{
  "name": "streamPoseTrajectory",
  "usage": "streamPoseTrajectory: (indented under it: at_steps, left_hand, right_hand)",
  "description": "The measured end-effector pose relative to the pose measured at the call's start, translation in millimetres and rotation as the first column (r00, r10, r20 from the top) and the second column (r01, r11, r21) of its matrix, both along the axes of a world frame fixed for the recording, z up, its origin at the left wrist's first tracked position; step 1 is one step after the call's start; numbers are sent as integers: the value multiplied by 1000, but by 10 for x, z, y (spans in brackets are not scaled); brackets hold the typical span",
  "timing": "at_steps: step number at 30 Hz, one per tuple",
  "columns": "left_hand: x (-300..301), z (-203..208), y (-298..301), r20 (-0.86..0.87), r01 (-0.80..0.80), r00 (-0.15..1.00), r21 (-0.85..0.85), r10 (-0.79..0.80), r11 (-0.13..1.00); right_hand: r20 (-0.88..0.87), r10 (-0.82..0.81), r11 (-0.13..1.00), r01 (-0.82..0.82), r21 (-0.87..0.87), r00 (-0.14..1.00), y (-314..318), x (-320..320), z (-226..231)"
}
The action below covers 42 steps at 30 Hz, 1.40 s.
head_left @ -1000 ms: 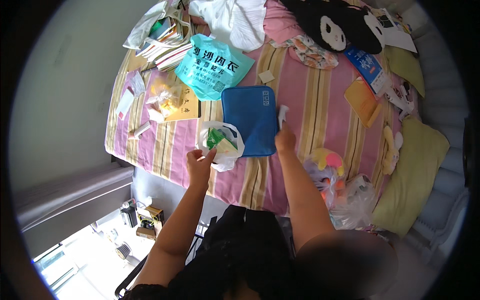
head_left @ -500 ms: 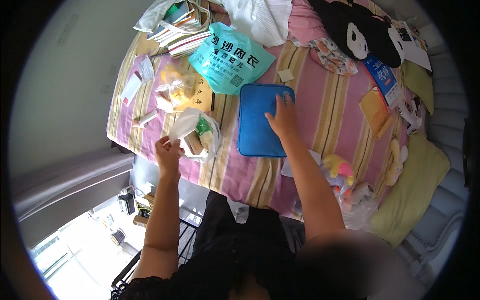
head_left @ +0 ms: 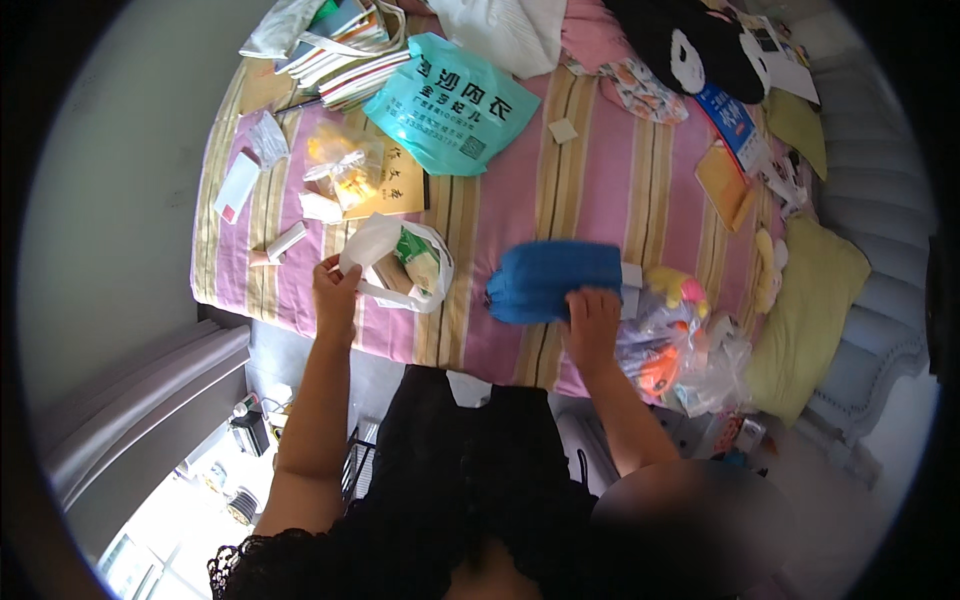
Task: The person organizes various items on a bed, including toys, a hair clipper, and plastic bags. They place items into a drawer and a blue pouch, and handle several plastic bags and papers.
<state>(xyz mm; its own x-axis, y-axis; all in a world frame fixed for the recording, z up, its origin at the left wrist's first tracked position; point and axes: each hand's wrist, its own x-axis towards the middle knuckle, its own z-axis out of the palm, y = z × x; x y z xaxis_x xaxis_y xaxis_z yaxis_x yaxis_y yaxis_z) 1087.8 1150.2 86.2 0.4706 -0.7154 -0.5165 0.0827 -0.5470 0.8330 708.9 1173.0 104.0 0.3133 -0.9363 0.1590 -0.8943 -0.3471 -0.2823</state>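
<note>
My left hand (head_left: 335,292) pinches the left rim of a white plastic bag (head_left: 433,245). The bag gapes upward and shows a green-and-white packet (head_left: 416,258) and a brown box-like item (head_left: 386,272). To the right of it, a blue zip-edged fabric case (head_left: 550,275) looks tilted or folded, with only a short side toward me. My right hand (head_left: 594,322) has its fingers closed over the case's near right edge; the thumb is partly hidden.
A striped bedspread (head_left: 515,210) lies beneath everything. Farther back are a turquoise bag (head_left: 440,130), a stack of books (head_left: 345,65) and a bag of yellow items (head_left: 345,165). At right sit clear bags with toys (head_left: 660,355) and a green pillow (head_left: 815,310).
The blue case has gone from lying flat to tilted or folded and come nearer to me. My right hand has moved from its top to its near edge. My left hand still holds the bag.
</note>
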Motion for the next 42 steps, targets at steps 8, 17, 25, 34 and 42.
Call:
streamPoseTrajectory:
  at_steps: [8,17,25,34,42]
  left_hand:
    - [-346,176,153,267,254,931,21,-251,967]
    - [-883,220,766,374,806,578,-127,-725,578]
    - [-1082,-764,911,-832,582,498,113,-243,805]
    - [-1368,-746,812,-561,746,626,229,-542,625]
    - [-1642,-927,884,-415,711,563,-197,-715,675]
  right_hand:
    - [126,-76,996,70,56,989,868,-159,-68]
    - [717,-361,916,80,394,596,951,-619,218]
    - [222,-654,705,476,526,724,1409,-778,-920]
    - [198,-493,839,402,367,847,1226,532,-355]
    - [28,-288,957,287,43,957,463,950,-340]
